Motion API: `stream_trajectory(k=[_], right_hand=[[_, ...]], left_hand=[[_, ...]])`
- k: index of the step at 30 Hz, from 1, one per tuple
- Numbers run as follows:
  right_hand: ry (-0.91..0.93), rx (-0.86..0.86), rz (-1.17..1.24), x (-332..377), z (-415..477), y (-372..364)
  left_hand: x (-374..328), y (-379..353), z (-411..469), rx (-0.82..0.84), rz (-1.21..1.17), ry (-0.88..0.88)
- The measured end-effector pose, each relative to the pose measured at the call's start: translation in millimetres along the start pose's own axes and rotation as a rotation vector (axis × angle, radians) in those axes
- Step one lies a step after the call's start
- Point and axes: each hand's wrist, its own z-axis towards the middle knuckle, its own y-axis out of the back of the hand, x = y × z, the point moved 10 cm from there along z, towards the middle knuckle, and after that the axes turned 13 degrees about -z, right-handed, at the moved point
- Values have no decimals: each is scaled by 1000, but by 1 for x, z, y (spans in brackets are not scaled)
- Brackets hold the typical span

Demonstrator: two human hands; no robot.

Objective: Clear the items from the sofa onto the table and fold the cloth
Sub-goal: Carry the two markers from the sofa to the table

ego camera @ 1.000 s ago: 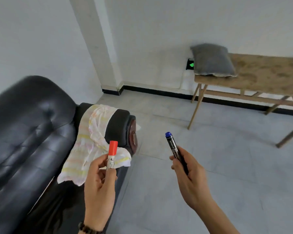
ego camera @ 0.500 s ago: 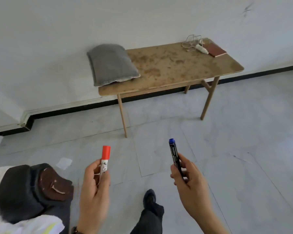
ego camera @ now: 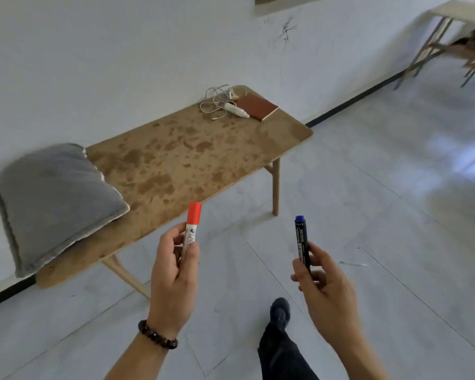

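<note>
Ahead, I see the wooden table (ego camera: 198,149) standing against the white wall, its stained top bare across the middle. A grey cushion (ego camera: 52,198) lies on its left end, overhanging the edge; at the far right end a tangled white cable (ego camera: 217,101) sits touching a brown notebook (ego camera: 257,106). Between the hands and the table there is only grey tiled floor, with a dark shoe (ego camera: 279,311) stepping forward below. Another table (ego camera: 464,12) shows blurred at the top right. The left hand (ego camera: 173,272), a beaded bracelet (ego camera: 157,335) on its wrist, pinches a red-capped marker (ego camera: 192,229) upright between thumb and curled fingers, its cap showing against the table's near edge. The right hand (ego camera: 327,286) grips a blue-capped marker (ego camera: 301,242) by its lower barrel, cap up, over the floor and short of the table.
</note>
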Motion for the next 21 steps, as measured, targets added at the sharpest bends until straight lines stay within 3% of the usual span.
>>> stream_trajectory(k=[6, 15, 21], right_hand=[[-54, 37, 49, -17, 165, -13], [226, 173, -79, 109, 408, -23], [171, 255, -126, 97, 513, -71]], left_hand=[[53, -78, 116, -18, 34, 121], [3, -133, 314, -205, -8, 15], [76, -159, 395, -303, -8, 162]])
